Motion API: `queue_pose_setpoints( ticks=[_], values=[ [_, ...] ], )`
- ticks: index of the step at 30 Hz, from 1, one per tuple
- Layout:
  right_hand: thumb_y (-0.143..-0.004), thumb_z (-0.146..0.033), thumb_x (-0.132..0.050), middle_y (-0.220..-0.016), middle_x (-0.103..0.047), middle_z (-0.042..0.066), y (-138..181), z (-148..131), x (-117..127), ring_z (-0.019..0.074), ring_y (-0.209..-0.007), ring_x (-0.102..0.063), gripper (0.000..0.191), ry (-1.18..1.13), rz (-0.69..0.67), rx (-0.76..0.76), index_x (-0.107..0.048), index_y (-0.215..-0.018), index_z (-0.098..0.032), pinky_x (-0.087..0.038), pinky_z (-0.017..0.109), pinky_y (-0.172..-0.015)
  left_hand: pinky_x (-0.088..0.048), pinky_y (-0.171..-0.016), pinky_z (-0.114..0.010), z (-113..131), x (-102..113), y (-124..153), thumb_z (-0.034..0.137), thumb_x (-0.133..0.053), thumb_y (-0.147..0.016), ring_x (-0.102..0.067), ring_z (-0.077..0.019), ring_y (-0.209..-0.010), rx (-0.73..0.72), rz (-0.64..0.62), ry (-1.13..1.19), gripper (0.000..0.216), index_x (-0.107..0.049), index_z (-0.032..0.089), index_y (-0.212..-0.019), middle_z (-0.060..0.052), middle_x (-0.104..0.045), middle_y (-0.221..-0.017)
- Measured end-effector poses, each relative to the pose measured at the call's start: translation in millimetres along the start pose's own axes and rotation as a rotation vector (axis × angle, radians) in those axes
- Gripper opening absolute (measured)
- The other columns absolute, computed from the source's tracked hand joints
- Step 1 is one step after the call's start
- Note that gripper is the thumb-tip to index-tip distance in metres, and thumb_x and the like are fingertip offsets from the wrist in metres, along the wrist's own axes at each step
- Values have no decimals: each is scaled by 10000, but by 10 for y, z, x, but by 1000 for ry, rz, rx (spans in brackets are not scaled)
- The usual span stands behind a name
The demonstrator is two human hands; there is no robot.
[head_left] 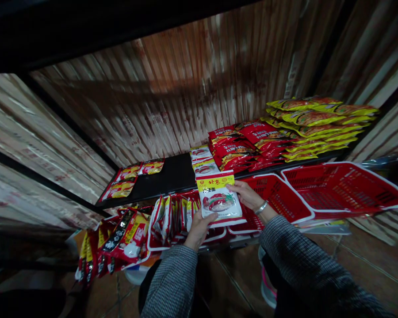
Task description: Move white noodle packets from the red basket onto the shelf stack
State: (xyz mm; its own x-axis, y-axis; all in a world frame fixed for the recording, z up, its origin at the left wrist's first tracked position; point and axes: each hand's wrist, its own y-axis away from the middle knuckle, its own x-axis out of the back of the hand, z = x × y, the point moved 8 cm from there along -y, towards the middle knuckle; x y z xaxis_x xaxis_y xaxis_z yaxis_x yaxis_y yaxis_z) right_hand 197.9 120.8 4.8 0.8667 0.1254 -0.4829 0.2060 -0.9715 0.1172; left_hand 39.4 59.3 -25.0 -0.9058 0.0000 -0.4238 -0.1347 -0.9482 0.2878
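Note:
Between my two hands is a white noodle packet with a yellow top, red trim and a picture of food. My left hand grips its lower left corner, thumb on the front. My right hand holds its upper right edge, a bracelet on that wrist. Just behind it on the black shelf lie matching white packets in a short row. Below the shelf, a red basket with a white rim holds several similar packets standing on edge.
Red packets and yellow packets are stacked on the shelf's right. A few red-yellow packets lie at its left end. More packets fill the lower left. Red baskets stand at the right. Black posts frame the shelf.

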Motion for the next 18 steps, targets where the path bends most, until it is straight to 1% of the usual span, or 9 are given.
queue_pose_setpoints(
  ticks=[3, 6, 11, 15, 18],
  values=[
    [-549, -375, -835, -788, -758, 44, 8, -5, 18, 188, -685, -693, 327, -10, 37, 24, -731, -784, -173, -538, 298, -697, -458, -957, -410, 0, -32, -19, 226, -857, -498, -673, -247, -946, -24, -18, -12, 576, -661, 129, -1030, -90, -736, -950],
    [-558, -381, -830, -802, -758, 48, 12, -20, 30, 202, -724, -699, 327, -22, 61, 44, -729, -791, -174, -540, 317, -736, -466, -943, -400, 19, -67, -33, 229, -860, -493, -679, -239, -910, -45, -41, -21, 546, -674, 119, -994, -94, -738, -943],
    [-603, -342, -810, -834, -758, 55, 7, -26, 11, 217, -758, -706, 285, -18, 52, 17, -719, -821, -182, -548, 336, -751, -483, -908, -375, 33, -38, -39, 234, -863, -484, -679, -229, -881, -45, -11, -34, 536, -682, 127, -977, -85, -740, -921],
    [-622, -326, -800, -869, -758, 64, -13, -16, -12, 221, -789, -710, 273, -27, 51, -2, -719, -835, -175, -546, 339, -793, -490, -890, -368, 15, -50, -46, 211, -859, -488, -681, -228, -863, -24, -42, -33, 535, -678, 133, -986, -87, -739, -921],
    [-633, -326, -796, -877, -758, 67, -34, -19, -23, 228, -818, -710, 267, -18, 58, 12, -721, -839, -173, -541, 346, -818, -495, -875, -368, 34, -65, -58, 207, -861, -489, -683, -230, -859, -34, -47, -29, 575, -667, 148, -1027, -86, -740, -915]
  ],
)
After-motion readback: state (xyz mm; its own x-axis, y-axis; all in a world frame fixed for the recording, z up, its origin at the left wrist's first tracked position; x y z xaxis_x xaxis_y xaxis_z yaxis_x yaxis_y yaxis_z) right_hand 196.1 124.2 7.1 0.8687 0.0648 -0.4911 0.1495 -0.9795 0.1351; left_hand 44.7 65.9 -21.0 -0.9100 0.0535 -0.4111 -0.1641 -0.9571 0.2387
